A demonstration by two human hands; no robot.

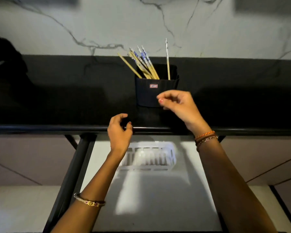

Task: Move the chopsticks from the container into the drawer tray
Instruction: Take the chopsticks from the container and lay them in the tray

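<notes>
With both hands empty, the right hand (pixel 176 102) should reach over the container (pixel 155 91), gather the chopsticks (pixel 144 63) in one firm grip, and lower them into the tray (pixel 172 157).

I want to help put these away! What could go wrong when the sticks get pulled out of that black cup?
The chopsticks lean left in a loose bunch while one stands apart on the right, so grabbing several could let some slip and fall. The black container looks light; pulling might tip it. The white tray sits partly under the counter edge, so dropped sticks might miss it.
</notes>
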